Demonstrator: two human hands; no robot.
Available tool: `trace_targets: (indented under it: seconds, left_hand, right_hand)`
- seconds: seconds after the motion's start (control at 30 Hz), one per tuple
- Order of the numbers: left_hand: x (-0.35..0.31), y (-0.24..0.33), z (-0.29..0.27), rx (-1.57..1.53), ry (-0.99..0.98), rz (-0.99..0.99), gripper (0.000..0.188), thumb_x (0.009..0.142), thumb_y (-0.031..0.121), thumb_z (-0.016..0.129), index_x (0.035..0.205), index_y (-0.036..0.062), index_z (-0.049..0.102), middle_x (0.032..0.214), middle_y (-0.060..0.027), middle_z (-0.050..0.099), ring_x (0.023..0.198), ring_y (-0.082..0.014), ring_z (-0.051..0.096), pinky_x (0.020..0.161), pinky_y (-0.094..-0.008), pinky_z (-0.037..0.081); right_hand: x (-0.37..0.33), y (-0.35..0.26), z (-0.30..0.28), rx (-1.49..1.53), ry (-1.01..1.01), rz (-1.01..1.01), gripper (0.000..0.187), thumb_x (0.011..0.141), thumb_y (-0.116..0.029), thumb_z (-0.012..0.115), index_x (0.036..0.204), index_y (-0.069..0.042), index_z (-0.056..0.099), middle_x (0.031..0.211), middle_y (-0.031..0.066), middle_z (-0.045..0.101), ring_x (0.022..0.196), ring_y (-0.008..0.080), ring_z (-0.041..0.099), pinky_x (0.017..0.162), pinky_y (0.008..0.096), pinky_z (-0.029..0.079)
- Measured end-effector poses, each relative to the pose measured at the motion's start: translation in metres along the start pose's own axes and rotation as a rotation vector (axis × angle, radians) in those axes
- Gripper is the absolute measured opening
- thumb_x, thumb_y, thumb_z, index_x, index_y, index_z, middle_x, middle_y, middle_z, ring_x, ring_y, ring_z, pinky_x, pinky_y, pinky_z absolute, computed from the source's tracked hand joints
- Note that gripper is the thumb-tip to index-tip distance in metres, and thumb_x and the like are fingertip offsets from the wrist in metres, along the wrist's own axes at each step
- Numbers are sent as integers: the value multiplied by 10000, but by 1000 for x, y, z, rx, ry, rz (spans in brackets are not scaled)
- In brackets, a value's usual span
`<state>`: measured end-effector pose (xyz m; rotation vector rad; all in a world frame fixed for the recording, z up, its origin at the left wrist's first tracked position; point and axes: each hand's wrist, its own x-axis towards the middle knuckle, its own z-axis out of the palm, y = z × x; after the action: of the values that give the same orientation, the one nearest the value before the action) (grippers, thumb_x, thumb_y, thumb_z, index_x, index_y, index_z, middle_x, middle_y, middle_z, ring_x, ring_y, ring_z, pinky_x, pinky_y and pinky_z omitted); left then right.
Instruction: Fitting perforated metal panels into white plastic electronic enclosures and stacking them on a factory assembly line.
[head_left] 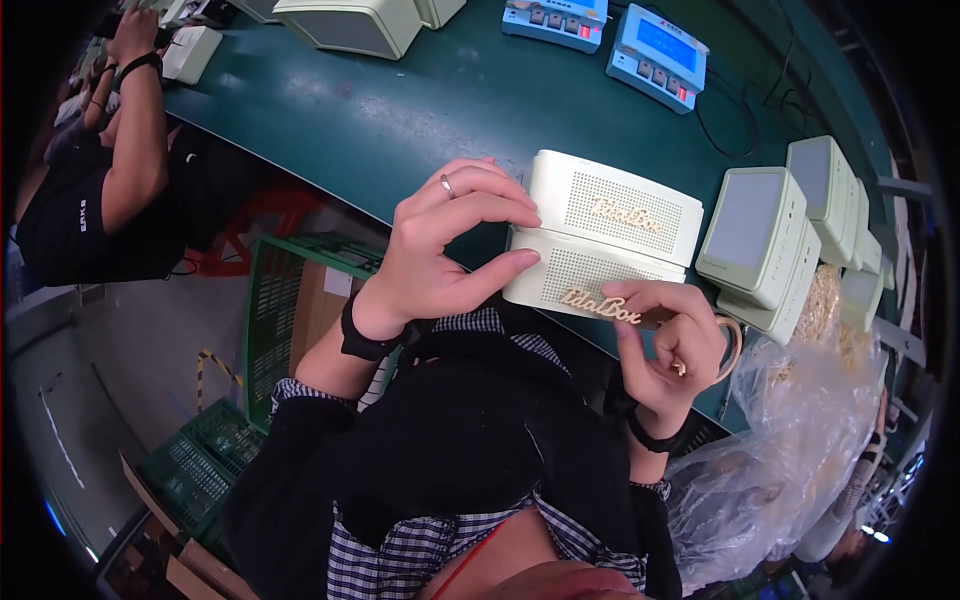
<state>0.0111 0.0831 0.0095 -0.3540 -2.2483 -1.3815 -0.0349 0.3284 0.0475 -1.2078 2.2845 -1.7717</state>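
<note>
Two cream speakers with dotted grilles lie side by side in front of me, the far speaker (570, 190) against the near speaker (560, 265). My left hand (450, 240) is at their left ends, its thumb on the near one and its fingertips on the far one, steadying them. A gold script-letter nameplate (597, 306) lies along the near grille's lower edge, pinched by the thumb and forefinger of my right hand (670, 345). Another small gold piece (680, 368) shows within that hand's curled fingers. A similar gold nameplate (627, 214) sits on the far grille.
Several cream speakers (750, 230) stand at the right, more (350, 25) at the back left. Two blue devices with screens (660, 55) and cables sit at the back of the green table (430, 110). A clear plastic bag (780, 440) bulges at right. Green crates (265, 320) and another person (135, 170) are left.
</note>
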Motion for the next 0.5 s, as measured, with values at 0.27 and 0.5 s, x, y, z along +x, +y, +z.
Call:
trace_targets:
  seconds: [0.27, 0.5]
  left_hand:
    - [2, 8, 4, -16, -31, 10, 284, 659, 112, 805, 922, 40, 724, 1020, -79, 687, 1016, -279, 617, 997, -492, 456]
    - [2, 7, 13, 21, -95, 117, 241, 632, 164, 833, 859, 114, 772, 1027, -30, 682, 1082, -296, 557, 957, -443, 469]
  right_hand:
    - [-4, 13, 1, -130, 1, -91, 475, 709, 207, 664, 653, -70, 283, 882, 189, 643, 893, 322, 717, 594, 268, 535]
    - [-1, 16, 7, -179, 29, -171, 459, 684, 217, 674, 630, -49, 304, 849, 174, 649, 882, 335, 722, 617, 300, 545]
